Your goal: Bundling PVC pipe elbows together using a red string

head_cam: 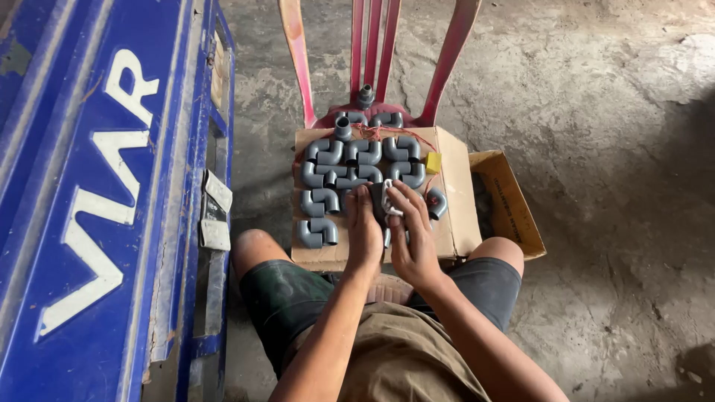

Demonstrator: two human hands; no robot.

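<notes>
Roughly a dozen grey elbow fittings (322, 152) sit joined in pairs on the cardboard sheet (456, 208) over the red chair (372, 45). Left hand (365, 234) and right hand (411, 238) are pressed together, pinching another fitting (mostly hidden) with white tape (389, 197). Loose elbow (436, 202) at right looks unpaired.

Grey elbow fittings (328, 152) crowding cardboard (456, 216)

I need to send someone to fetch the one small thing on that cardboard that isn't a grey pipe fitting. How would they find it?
Start at the red plastic chair on the concrete floor; a flat cardboard sheet lies across its seat, covered with grey pipe elbows. Look at the right end of the top rows, beyond the right hand. There sits a small yellow block, the only yellow, square-edged thing among curved grey fittings.
</notes>
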